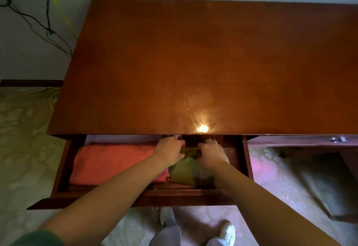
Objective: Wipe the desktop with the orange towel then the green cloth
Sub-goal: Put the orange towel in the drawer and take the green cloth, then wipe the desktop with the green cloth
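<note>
While both arms reach down into the pulled-out drawer [62, 170] under the table's [193, 61] front edge, the two hands meet over the green cloth [184, 170]. It lies folded in the right part of the drawer, its far end bunched up between the hands. The left hand [170, 152] sits on the cloth's left far corner, fingers curled down and thumb pressed into the fabric, gripping it. The right hand [212, 155] covers the right far side, fingers bent downward with the thumb against the bunched fold, though I cannot tell whether they actually close on fabric. The orange towel [116, 165] lies folded flat in the left part of the drawer, just beside the green cloth, their edges touching under the left forearm. A bright glare [202, 128] shines on the glossy brown tabletop near its front edge. Dark and yellow cables [48, 13] hang on the wall to the left, and a white shoe [228, 232] stands on the floor below.
</note>
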### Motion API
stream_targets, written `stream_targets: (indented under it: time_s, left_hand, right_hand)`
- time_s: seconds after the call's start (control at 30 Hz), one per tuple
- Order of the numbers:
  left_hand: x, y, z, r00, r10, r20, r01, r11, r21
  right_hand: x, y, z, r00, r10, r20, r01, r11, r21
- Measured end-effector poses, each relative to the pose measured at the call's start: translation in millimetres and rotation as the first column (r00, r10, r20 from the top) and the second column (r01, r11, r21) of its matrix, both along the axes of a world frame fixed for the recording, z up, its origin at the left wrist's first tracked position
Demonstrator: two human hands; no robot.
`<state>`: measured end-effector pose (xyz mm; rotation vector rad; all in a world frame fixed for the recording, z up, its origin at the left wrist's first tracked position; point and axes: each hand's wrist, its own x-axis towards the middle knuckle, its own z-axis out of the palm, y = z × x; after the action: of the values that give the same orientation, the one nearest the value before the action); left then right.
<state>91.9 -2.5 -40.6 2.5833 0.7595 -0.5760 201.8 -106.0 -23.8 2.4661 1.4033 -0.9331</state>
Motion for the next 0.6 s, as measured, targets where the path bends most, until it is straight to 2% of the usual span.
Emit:
stream_targets:
  time_s: [0.07,0.13,0.2,0.27,0.4,0.5,0.6]
  left_hand:
    - [-4,0,9,0.999,0.005,0.052,0.000,0.995,-0.097]
    - [-14,5,24,0.992,0.096,0.081,-0.075,0.970,-0.229]
    - [-27,15,44,0.980,0.173,0.101,-0.134,0.942,-0.309]
    - [-39,30,65,0.961,0.227,0.156,-0.168,0.933,-0.319]
    - [-55,75,103,0.893,0.323,0.312,-0.250,0.935,-0.253]
    - [-60,113,120,0.837,0.376,0.397,-0.329,0.926,-0.183]
    - [-66,136,121,0.809,0.450,0.378,-0.422,0.892,-0.160]
  right_hand:
    - [2,-1,12,0.986,-0.078,-0.149,0.083,0.996,0.033]
    - [6,0,28,0.948,-0.139,-0.288,0.158,0.987,0.044]
    - [8,6,47,0.930,-0.138,-0.341,0.180,0.979,0.093]
    - [5,19,67,0.929,-0.112,-0.352,0.185,0.966,0.180]
    - [-6,68,98,0.946,-0.035,-0.322,0.148,0.932,0.331]
    - [-11,110,109,0.957,-0.037,-0.287,0.156,0.901,0.404]
    - [-16,137,110,0.968,-0.069,-0.242,0.162,0.906,0.392]
